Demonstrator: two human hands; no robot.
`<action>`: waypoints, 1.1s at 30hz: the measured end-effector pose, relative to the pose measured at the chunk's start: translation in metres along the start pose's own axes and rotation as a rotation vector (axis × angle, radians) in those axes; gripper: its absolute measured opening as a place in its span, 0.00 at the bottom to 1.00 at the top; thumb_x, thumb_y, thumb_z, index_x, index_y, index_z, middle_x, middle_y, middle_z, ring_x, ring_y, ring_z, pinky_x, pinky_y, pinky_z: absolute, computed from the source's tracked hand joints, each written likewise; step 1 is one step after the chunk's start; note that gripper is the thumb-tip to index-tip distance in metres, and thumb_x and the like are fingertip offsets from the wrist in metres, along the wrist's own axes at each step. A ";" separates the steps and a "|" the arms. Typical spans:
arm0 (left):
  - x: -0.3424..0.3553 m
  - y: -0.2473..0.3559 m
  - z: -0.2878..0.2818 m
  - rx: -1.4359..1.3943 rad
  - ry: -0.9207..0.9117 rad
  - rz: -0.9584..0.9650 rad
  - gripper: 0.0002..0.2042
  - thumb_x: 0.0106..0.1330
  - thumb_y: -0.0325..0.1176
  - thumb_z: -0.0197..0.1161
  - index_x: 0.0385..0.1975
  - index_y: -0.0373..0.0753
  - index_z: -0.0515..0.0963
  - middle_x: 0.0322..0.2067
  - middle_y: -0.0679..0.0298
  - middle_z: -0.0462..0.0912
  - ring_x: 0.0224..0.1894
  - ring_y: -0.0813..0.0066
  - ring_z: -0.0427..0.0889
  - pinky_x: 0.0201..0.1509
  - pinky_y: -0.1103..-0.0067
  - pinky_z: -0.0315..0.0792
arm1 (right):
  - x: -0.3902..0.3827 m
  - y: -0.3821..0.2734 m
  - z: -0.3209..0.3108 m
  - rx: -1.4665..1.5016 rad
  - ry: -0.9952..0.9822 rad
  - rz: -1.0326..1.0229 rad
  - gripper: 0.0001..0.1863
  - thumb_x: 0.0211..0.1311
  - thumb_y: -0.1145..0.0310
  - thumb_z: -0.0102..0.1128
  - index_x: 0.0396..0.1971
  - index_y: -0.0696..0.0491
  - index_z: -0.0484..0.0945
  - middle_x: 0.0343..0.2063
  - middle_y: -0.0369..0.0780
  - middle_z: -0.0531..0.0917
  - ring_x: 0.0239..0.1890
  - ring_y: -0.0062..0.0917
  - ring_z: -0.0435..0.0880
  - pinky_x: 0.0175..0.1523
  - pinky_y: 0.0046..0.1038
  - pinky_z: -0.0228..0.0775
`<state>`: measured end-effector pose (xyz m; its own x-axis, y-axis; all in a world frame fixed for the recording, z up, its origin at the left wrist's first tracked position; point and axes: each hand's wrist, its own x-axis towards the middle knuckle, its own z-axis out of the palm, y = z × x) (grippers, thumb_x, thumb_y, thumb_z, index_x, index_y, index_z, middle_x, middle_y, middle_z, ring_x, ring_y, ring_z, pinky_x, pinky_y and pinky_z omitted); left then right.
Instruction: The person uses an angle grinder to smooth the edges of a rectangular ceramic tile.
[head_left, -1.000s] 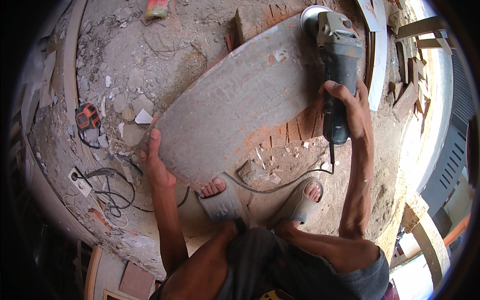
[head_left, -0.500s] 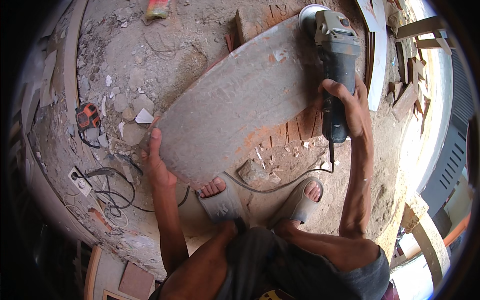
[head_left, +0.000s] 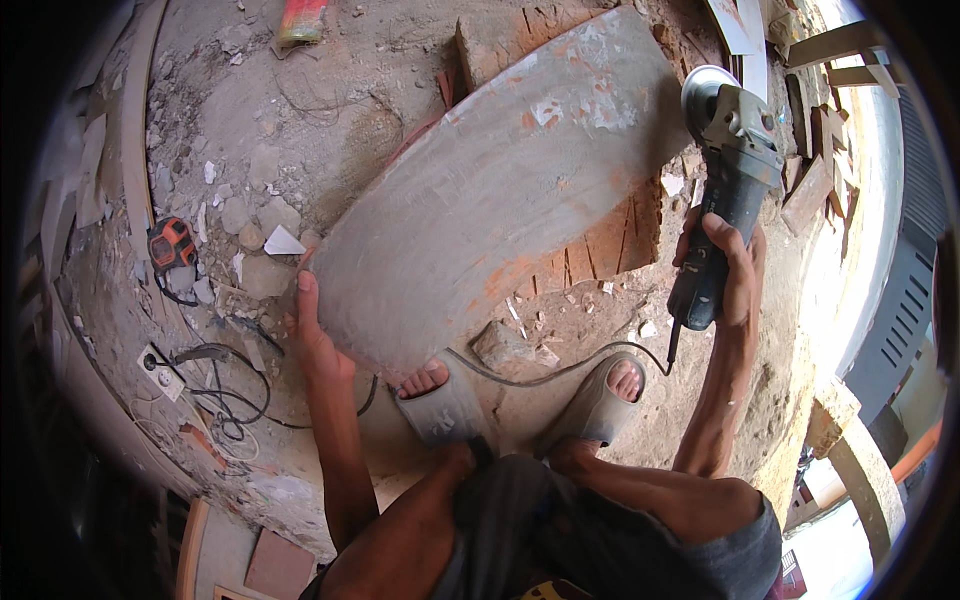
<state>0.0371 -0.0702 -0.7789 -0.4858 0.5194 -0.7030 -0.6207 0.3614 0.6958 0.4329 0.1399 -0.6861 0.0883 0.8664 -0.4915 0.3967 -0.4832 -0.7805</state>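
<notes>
A large grey stone slab with orange stains lies across wooden boards on the dusty ground. My left hand rests against its near left edge, fingers pressed to the slab. My right hand grips the dark handle of an angle grinder. The grinder's disc sits just off the slab's right edge. Its black cord runs along the ground past my two sandalled feet.
Rubble and tile chips litter the ground at left. A white wall socket with black cables and a small orange and black tool lie at left. Wooden scraps pile up at the right, beside a bright concrete edge.
The view has shifted slightly. The grinder stays near the slab's right edge in my right hand, and my left hand stays on the slab's near edge.
</notes>
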 end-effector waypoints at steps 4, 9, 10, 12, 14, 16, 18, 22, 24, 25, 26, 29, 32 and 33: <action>-0.016 -0.019 -0.005 -0.060 0.076 -0.098 0.39 0.83 0.56 0.62 0.80 0.31 0.65 0.77 0.50 0.72 0.78 0.53 0.73 0.81 0.59 0.68 | -0.013 0.010 -0.002 0.009 0.004 0.031 0.23 0.66 0.52 0.69 0.44 0.60 0.82 0.25 0.43 0.86 0.24 0.26 0.86 0.33 0.29 0.80; -0.031 -0.034 -0.010 -0.055 0.103 -0.096 0.41 0.81 0.59 0.65 0.80 0.32 0.65 0.77 0.50 0.72 0.78 0.53 0.72 0.82 0.58 0.66 | -0.017 0.016 0.002 0.091 -0.071 0.064 0.25 0.63 0.57 0.74 0.50 0.60 0.77 0.30 0.42 0.85 0.27 0.26 0.87 0.35 0.30 0.80; -0.031 -0.036 -0.011 -0.069 0.090 -0.090 0.41 0.81 0.59 0.65 0.80 0.31 0.65 0.77 0.50 0.72 0.78 0.53 0.72 0.82 0.58 0.66 | -0.016 0.017 0.001 0.078 -0.079 0.060 0.26 0.63 0.57 0.74 0.51 0.60 0.77 0.29 0.42 0.86 0.26 0.26 0.87 0.35 0.30 0.80; -0.031 -0.040 -0.012 -0.097 0.063 -0.077 0.41 0.81 0.59 0.66 0.80 0.31 0.65 0.77 0.50 0.72 0.78 0.54 0.72 0.82 0.58 0.66 | -0.016 0.017 0.002 0.072 -0.083 0.063 0.26 0.63 0.57 0.74 0.52 0.60 0.77 0.29 0.41 0.86 0.26 0.26 0.86 0.35 0.30 0.80; -0.031 -0.038 -0.011 -0.083 0.071 -0.090 0.41 0.81 0.59 0.65 0.80 0.31 0.65 0.77 0.51 0.72 0.78 0.54 0.72 0.82 0.58 0.67 | -0.017 0.018 0.004 0.062 -0.091 0.068 0.27 0.63 0.57 0.75 0.53 0.60 0.78 0.28 0.41 0.86 0.26 0.25 0.86 0.35 0.30 0.80; -0.029 -0.034 -0.010 -0.067 0.075 -0.101 0.40 0.82 0.59 0.64 0.80 0.31 0.66 0.77 0.51 0.72 0.78 0.54 0.72 0.81 0.58 0.67 | -0.019 0.016 0.006 0.051 -0.104 0.071 0.28 0.62 0.58 0.75 0.54 0.60 0.78 0.28 0.41 0.86 0.26 0.25 0.86 0.35 0.30 0.80; -0.025 -0.030 -0.010 -0.049 0.078 -0.110 0.40 0.82 0.59 0.63 0.79 0.31 0.66 0.77 0.51 0.72 0.78 0.54 0.73 0.81 0.58 0.68 | -0.023 0.017 0.011 0.037 -0.108 0.086 0.28 0.62 0.58 0.75 0.56 0.60 0.78 0.28 0.40 0.85 0.26 0.26 0.86 0.35 0.31 0.80; -0.022 -0.019 -0.006 -0.048 0.066 -0.097 0.39 0.83 0.58 0.61 0.80 0.31 0.66 0.77 0.51 0.73 0.77 0.54 0.73 0.80 0.58 0.69 | -0.025 0.018 0.013 0.043 -0.139 0.102 0.30 0.61 0.58 0.76 0.58 0.61 0.79 0.28 0.40 0.85 0.27 0.26 0.87 0.35 0.32 0.81; -0.024 -0.013 0.005 -0.044 0.082 -0.098 0.38 0.84 0.57 0.61 0.80 0.31 0.66 0.77 0.51 0.73 0.77 0.54 0.73 0.80 0.58 0.69 | -0.027 0.020 0.015 0.027 -0.135 0.109 0.31 0.60 0.59 0.77 0.59 0.61 0.79 0.29 0.40 0.85 0.27 0.26 0.87 0.35 0.32 0.81; -0.023 -0.014 0.006 -0.046 0.070 -0.089 0.38 0.84 0.57 0.61 0.80 0.31 0.66 0.76 0.51 0.73 0.77 0.54 0.74 0.80 0.58 0.69 | -0.028 0.020 0.014 0.017 -0.130 0.113 0.32 0.59 0.59 0.77 0.59 0.61 0.79 0.29 0.40 0.85 0.27 0.26 0.87 0.36 0.32 0.81; -0.023 -0.016 0.007 -0.047 0.058 -0.080 0.38 0.84 0.56 0.61 0.80 0.31 0.66 0.76 0.51 0.73 0.77 0.54 0.74 0.80 0.58 0.70 | -0.029 0.021 0.014 0.010 -0.144 0.113 0.32 0.59 0.59 0.77 0.59 0.61 0.78 0.30 0.40 0.85 0.27 0.26 0.87 0.36 0.32 0.82; -0.020 -0.012 0.003 -0.038 0.029 -0.042 0.37 0.85 0.54 0.61 0.80 0.31 0.66 0.76 0.51 0.73 0.76 0.54 0.74 0.80 0.58 0.70 | -0.033 0.019 0.021 0.015 -0.192 0.114 0.33 0.58 0.60 0.77 0.60 0.62 0.78 0.32 0.39 0.85 0.28 0.26 0.88 0.36 0.32 0.82; -0.019 -0.011 -0.001 -0.055 0.027 -0.049 0.36 0.85 0.54 0.61 0.80 0.31 0.66 0.76 0.50 0.73 0.76 0.54 0.75 0.80 0.58 0.71 | -0.038 0.017 0.029 0.010 -0.219 0.116 0.34 0.58 0.60 0.77 0.60 0.62 0.78 0.33 0.39 0.84 0.29 0.26 0.88 0.36 0.32 0.82; -0.018 -0.011 -0.002 -0.063 0.031 -0.059 0.36 0.85 0.54 0.61 0.81 0.31 0.65 0.76 0.50 0.73 0.76 0.54 0.75 0.80 0.58 0.71 | -0.040 0.018 0.030 0.008 -0.229 0.116 0.34 0.58 0.60 0.77 0.60 0.62 0.77 0.34 0.39 0.84 0.29 0.26 0.88 0.36 0.32 0.82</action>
<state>0.0518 -0.0853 -0.7740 -0.4659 0.4740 -0.7472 -0.6856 0.3404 0.6435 0.4091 0.0929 -0.6928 -0.0767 0.7548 -0.6515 0.3887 -0.5791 -0.7166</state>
